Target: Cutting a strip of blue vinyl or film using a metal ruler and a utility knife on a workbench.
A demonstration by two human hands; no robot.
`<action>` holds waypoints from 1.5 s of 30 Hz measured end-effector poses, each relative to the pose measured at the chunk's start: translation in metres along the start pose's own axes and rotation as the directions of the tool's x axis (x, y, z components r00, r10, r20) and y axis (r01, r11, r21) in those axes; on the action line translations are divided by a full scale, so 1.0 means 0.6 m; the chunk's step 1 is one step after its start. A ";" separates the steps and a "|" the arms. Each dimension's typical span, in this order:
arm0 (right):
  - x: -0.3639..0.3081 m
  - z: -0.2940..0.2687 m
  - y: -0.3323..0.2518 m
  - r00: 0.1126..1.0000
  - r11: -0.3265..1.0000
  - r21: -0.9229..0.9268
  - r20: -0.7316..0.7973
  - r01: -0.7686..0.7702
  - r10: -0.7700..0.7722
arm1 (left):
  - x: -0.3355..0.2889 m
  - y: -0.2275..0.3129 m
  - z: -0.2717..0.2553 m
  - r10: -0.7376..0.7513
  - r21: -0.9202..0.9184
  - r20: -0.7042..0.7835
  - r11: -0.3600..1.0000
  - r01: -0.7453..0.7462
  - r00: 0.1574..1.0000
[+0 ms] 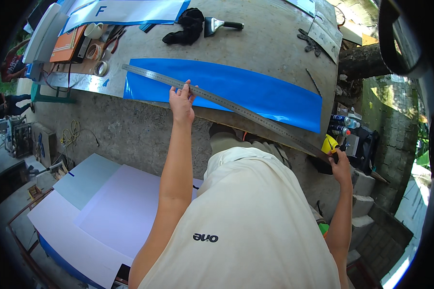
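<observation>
A long steel ruler (226,103) lies slantwise across a blue sheet (270,98) on the table. Its far left end reaches just past the sheet's left edge, and its right end juts out beyond the table's near edge. My left hand (182,102) is closed on the ruler left of its middle, fingertips over the metal. At the ruler's right end, off the table, my right hand (341,166) grips it. Beside those fingers shows a yellow object (329,143); I cannot tell whether the hand touches it.
On the table (275,43) are a wide scraper (223,26), a black cloth (187,26), tape rolls (100,68), pliers (115,41), a cup (93,31), a dark glove (309,41) and a thin dark tool (313,82). Spray cans (340,124) stand right; large white sheets (115,207) lie behind left.
</observation>
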State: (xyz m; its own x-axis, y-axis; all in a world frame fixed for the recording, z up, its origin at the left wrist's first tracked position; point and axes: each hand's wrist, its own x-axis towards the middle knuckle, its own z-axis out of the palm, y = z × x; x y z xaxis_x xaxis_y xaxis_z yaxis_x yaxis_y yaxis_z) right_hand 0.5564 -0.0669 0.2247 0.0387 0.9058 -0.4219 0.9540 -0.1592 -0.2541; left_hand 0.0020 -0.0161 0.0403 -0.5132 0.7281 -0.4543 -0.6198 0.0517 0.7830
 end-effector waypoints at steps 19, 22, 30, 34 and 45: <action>0.021 0.106 -0.015 0.996 0.990 0.119 0.041 0.074 -0.079 | 0.034 -0.031 -0.093 0.013 0.202 -0.234 0.979 0.035 0.972; 0.018 0.112 -0.029 0.996 0.991 0.116 0.045 0.073 -0.079 | 0.048 -0.020 -0.086 -0.019 0.234 -0.299 0.968 0.093 0.954; 0.006 0.125 -0.047 0.997 0.991 0.119 0.051 0.054 -0.060 | 0.061 0.008 -0.075 -0.130 0.356 -0.391 0.892 0.280 0.911; 0.001 0.132 -0.046 0.997 0.987 0.157 0.057 0.035 -0.044 | 0.063 0.002 -0.104 -0.148 0.289 -0.361 0.921 0.261 0.921; 0.025 0.139 -0.072 0.995 0.988 0.145 0.078 0.053 -0.065 | 0.124 -0.001 -0.109 -0.004 0.314 -0.268 0.945 0.091 0.963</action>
State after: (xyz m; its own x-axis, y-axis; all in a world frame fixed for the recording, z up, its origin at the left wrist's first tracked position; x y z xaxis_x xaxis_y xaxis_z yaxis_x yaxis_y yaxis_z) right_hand 0.4910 -0.0791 0.1566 -0.0466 0.8810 -0.4709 0.9015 -0.1659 -0.3997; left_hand -0.0744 -0.0064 -0.0218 -0.6511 0.5183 -0.5544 -0.4460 0.3297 0.8321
